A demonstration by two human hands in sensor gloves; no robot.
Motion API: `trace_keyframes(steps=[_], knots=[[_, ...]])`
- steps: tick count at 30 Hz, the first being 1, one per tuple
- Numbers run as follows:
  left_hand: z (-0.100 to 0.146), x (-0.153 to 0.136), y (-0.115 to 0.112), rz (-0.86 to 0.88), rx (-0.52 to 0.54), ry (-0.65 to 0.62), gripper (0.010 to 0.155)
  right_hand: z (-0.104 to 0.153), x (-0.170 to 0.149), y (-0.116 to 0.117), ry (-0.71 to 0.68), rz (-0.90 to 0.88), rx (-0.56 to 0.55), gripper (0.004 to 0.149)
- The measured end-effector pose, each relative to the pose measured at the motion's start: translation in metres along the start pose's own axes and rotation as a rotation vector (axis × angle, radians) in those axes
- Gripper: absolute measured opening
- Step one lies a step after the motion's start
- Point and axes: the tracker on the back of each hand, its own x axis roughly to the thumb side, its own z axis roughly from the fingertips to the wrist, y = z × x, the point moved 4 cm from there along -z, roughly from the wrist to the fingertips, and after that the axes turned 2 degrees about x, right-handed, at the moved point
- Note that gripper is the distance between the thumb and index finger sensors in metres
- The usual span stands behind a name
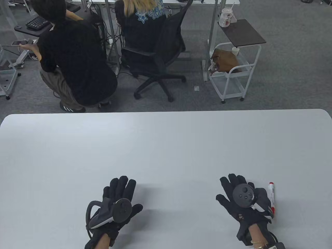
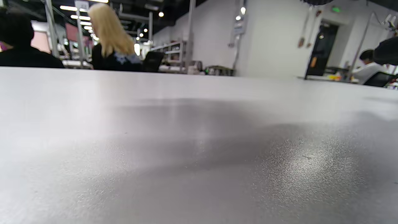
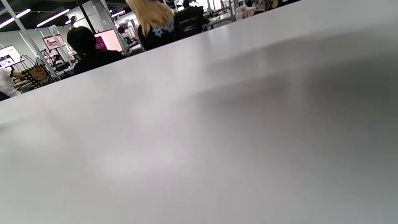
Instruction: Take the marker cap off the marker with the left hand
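Note:
A white marker (image 1: 272, 196) with red ends lies on the white table (image 1: 166, 145), just right of my right hand (image 1: 237, 190). Which end bears the cap I cannot tell. My right hand rests flat on the table, fingers spread and empty, its edge close beside the marker. My left hand (image 1: 119, 190) rests flat on the table at the lower left, fingers stretched out and empty, far from the marker. Both wrist views show only bare table surface; no fingers and no marker appear in them.
The table's far edge (image 1: 166, 111) runs across the middle of the table view. Beyond it are two people, an office chair (image 1: 155, 62) and a white cart (image 1: 233, 70) on the floor.

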Motion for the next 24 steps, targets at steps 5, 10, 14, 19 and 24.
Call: trace_keyframes(steps=[5, 10, 14, 19, 24], knots=[[0.0007, -0.0018, 0.0013, 0.004, 0.009, 0.006, 0.089, -0.0004, -0.0008, 0.0006, 0.002, -0.001, 0.005, 0.075], [0.0007, -0.0017, 0.0015, -0.002, 0.005, 0.005, 0.089, 0.0, 0.0005, 0.0004, -0.006, 0.004, 0.002, 0.075], [0.0007, -0.0012, 0.0016, -0.002, 0.003, 0.003, 0.089, -0.0005, -0.0002, 0.0007, -0.003, 0.01, 0.003, 0.075], [0.0007, -0.0012, 0.0012, -0.004, 0.002, 0.003, 0.089, -0.0004, -0.0011, 0.0008, 0.003, 0.008, 0.006, 0.075], [0.0007, 0.0001, 0.001, -0.005, -0.001, -0.002, 0.089, -0.0007, -0.0025, 0.0012, 0.012, 0.006, 0.011, 0.075]])
